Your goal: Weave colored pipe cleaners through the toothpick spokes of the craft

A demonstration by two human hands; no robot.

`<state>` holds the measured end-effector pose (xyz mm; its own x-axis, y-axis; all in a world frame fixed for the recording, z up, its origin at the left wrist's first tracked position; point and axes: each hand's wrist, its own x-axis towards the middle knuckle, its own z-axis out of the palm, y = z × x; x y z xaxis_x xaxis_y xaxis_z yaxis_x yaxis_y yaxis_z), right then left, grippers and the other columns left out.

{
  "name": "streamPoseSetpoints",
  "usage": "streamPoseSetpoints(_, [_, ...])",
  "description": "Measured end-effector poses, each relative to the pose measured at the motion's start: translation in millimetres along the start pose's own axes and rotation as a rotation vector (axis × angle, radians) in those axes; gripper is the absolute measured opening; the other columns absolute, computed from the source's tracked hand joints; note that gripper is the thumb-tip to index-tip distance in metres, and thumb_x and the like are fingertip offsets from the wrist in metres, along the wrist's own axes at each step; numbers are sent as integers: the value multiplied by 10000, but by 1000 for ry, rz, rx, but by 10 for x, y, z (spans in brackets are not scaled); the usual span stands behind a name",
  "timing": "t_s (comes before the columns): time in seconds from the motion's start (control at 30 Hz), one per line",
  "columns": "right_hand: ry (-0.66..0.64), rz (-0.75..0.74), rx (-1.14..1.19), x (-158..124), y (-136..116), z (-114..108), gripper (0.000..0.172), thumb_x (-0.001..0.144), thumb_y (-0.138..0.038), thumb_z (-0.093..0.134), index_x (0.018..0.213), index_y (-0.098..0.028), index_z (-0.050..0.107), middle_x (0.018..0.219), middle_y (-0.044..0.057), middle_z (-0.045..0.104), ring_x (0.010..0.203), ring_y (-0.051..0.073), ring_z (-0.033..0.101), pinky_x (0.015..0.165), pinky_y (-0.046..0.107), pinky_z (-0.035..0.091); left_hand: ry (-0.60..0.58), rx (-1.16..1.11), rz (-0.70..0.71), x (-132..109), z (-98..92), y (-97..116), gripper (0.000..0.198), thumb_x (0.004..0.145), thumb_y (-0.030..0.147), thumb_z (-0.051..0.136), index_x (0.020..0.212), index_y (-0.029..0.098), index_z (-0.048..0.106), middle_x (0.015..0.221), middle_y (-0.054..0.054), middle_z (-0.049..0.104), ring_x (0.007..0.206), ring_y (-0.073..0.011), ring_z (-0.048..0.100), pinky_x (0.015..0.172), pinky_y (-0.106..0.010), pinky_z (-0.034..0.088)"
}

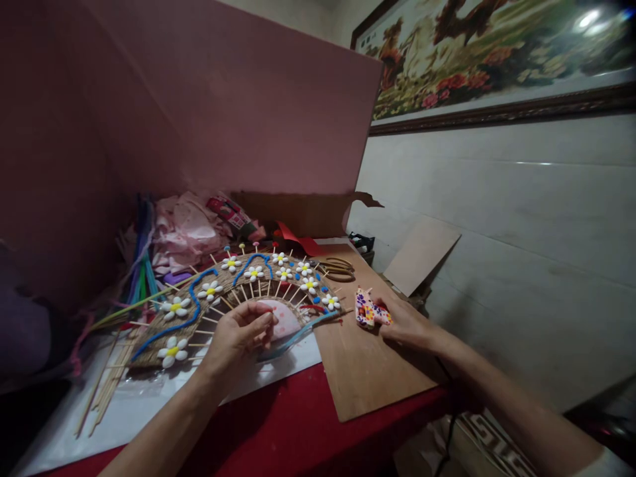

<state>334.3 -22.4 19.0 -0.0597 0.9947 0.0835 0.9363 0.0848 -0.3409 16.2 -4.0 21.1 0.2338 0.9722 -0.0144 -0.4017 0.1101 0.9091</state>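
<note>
Apparently gluing at the daisy-trimmed twine arch (pixel 226 285) left of centre, hands apart, gripping a floral-patterned glue gun (pixel 366 311) at centre right in the right hand (pixel 401 324), pinching the left hand (pixel 243 326) near centre, contents unclear, and likely needing steady aim next.

Left hand (pixel 247 328): it's showing bare, with slim fingers tapering to their tips.
Left forearm (pixel 171 417): it's looking bare and smooth in outline, widening away from the wrist.
Right hand (pixel 403 322): this one's showing bare too, some fingers hiding from me.
Right forearm (pixel 507 391): it's looking slender, bare up to the cloth.
Right sleeve (pixel 607 462): pale, greyish-white fabric is just peeking out.
</note>
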Motion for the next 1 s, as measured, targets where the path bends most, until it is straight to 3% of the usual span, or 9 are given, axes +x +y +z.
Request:
streamPoseSetpoints(0.1, [41, 24, 72, -1, 32, -7, 347, 655, -198, 533, 997, -147, 561, 970, 92, 621, 879, 224, 572, 738, 289, 409, -5, 7, -1, 3, -3, -9, 242, 610, 224, 769, 747, 121, 600, 649, -14, 630, 487, -76, 530, 427, -180, 430])
streamPoseSetpoints(0.2, [170, 105, 250, 25, 109, -50, 283, 695, -277, 538, 951, -163, 576, 839, 56, 632, 738, 189, 580, 629, 265, 426, -9, 8, -10, 3, -1, -16, 235, 621, 228, 764, 757, 120, 605, 659, -18, 631, 499, -78, 538, 429, -175, 427])
streamPoseSetpoints(0.33, [364, 207, 733, 26, 139, -162, 177, 711, -340, 546, 757, -172, 519, 514, -48, 445, 408, 91, 391, 365, 203, 311, -13, -9, -9, 3, 4, -25, 233, 623, 237, 762, 757, 122, 611, 643, -19, 627, 488, -81, 533, 412, -174, 422])
streamPoseSetpoints(0.43, [449, 212, 1096, -75, -32, -264, 256, 683, -362, 647, 792, -170, 517, 551, -66, 391, 400, 54, 327, 308, 153, 238, -43, -35, -19, 2, 4, -26, 228, 614, 227, 767, 744, 121, 613, 633, -26, 632, 476, -82, 528, 403, -176, 422])
streamPoseSetpoints(0.47, [403, 203, 1184, -129, -127, -291, 293, 682, -368, 670, 846, -170, 530, 584, -64, 396, 408, 44, 320, 305, 140, 227, -57, -48, -28, 1, 4, -24, 226, 613, 218, 768, 747, 121, 613, 635, -28, 634, 478, -82, 530, 405, -174, 422])
streamPoseSetpoints(0.57, [65, 203, 1356, -325, -468, -317, 308, 737, -410, 647, 919, -183, 548, 643, -52, 411, 416, 27, 304, 305, 116, 222, -95, -73, -76, -7, 0, -19, 217, 617, 204, 768, 745, 114, 617, 641, -34, 636, 493, -79, 541, 419, -163, 426])
streamPoseSetpoints(0.67, [-139, 258, 1320, -494, -795, -240, 337, 737, -477, 639, 866, -179, 550, 659, -32, 460, 415, 27, 328, 305, 122, 261, -138, -89, -117, -18, -7, -23, 203, 633, 216, 762, 729, 106, 621, 637, -34, 628, 482, -68, 535, 420, -153, 422])
streamPoseSetpoints(0.87, [-328, 61, 1210, -568, -1169, -12, 452, 764, -565, 570, 632, -137, 503, 555, -32, 440, 383, 14, 316, 304, 135, 233, -172, -129, -146, -32, -11, -35, 195, 638, 215, 762, 739, 112, 631, 622, -20, 617, 459, -52, 517, 411, -139, 403])
streamPoseSetpoints(1.0, [-366, 8, 1156, -519, -1236, 42, 474, 795, -581, 520, 632, -136, 510, 469, -54, 413, 340, 16, 316, 311, 148, 237, -182, -125, -165, -35, 4, -28, 215, 619, 233, 775, 720, 106, 633, 610, -21, 617, 448, -51, 510, 395, -136, 389])
